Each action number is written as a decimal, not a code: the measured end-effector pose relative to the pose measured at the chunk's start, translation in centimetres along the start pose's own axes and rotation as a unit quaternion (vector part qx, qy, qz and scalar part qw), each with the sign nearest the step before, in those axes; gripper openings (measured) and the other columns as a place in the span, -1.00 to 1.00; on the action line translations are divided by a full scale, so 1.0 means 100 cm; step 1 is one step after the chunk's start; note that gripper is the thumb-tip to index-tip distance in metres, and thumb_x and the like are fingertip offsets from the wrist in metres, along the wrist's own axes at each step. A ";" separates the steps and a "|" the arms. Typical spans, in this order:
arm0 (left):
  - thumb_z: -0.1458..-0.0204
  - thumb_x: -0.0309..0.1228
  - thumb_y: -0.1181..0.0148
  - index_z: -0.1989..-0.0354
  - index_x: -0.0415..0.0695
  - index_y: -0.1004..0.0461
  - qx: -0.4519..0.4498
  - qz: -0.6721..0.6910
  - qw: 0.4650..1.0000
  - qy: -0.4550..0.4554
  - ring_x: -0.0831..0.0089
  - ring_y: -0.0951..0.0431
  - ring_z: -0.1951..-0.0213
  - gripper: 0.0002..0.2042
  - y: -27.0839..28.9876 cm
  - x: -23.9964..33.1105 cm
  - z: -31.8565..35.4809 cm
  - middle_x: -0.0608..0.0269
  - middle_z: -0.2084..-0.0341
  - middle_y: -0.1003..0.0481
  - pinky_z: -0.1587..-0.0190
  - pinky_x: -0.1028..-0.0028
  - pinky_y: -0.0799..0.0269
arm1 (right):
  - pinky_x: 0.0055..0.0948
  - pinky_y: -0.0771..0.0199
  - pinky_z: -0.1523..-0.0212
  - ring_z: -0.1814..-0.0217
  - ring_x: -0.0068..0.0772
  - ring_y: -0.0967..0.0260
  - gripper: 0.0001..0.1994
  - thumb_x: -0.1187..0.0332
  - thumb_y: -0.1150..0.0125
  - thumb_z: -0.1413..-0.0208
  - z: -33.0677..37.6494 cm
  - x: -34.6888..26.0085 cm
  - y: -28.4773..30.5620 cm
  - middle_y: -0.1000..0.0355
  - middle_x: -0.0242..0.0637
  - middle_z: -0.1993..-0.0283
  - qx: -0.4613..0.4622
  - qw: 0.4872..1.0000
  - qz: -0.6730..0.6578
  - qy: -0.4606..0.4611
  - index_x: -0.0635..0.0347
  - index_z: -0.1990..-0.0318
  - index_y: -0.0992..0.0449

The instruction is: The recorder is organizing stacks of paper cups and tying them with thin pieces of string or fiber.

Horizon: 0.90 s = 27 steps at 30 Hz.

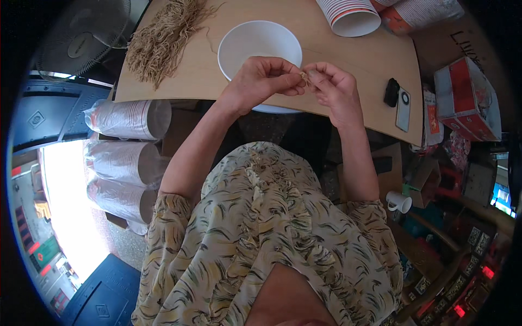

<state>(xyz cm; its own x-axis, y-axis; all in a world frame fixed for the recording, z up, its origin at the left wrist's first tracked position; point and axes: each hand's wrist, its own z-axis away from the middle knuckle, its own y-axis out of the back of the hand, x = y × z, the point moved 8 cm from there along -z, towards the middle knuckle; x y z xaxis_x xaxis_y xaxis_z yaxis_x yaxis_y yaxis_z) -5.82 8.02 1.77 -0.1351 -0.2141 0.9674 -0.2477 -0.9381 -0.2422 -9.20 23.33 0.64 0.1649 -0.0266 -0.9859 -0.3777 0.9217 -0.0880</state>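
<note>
My left hand [262, 81] and my right hand [336, 89] meet over the near right rim of a large white bowl [260, 43]. Thumb and fingers of both are pinched together on a small tan strand [305, 76], which looks knotted or curled between the fingertips. Its exact kind is too small to make out. To the left on the table lies a heap of similar tan, wavy, string-like strands [163, 41], with a few loose ends trailing toward the bowl. The bowl's inside shows white where my hands do not cover it.
The wooden table [375, 70] has a curved near edge. Stacked paper tubs [353, 19] lie at the far right; a phone [403, 110] and a small black object [391, 92] sit near the right edge. Wrapped tub stacks [130, 119] stand lower left, below a fan [81, 43]. A white mug [398, 202] is lower right.
</note>
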 end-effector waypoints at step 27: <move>-0.16 -0.57 -0.25 0.17 -0.27 -0.49 0.006 -0.044 0.998 -0.044 0.51 -0.66 0.29 -0.89 0.005 0.006 0.003 0.19 0.38 -0.62 0.21 0.54 -0.62 | -0.76 -0.11 0.59 0.52 -0.80 -0.23 -0.86 0.44 -0.29 -0.22 0.006 -0.003 -0.015 -0.46 -0.49 0.42 -0.083 0.996 -0.031 -0.022 0.28 0.13 -0.55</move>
<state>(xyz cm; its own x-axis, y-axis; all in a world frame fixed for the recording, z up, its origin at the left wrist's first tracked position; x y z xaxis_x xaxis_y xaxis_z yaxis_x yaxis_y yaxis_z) -5.69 7.37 2.30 -0.0287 -0.1527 0.9879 -0.2444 -0.9572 -0.1550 -8.16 22.18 1.10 0.2321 -0.0615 -0.9707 -0.5093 0.8425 -0.1752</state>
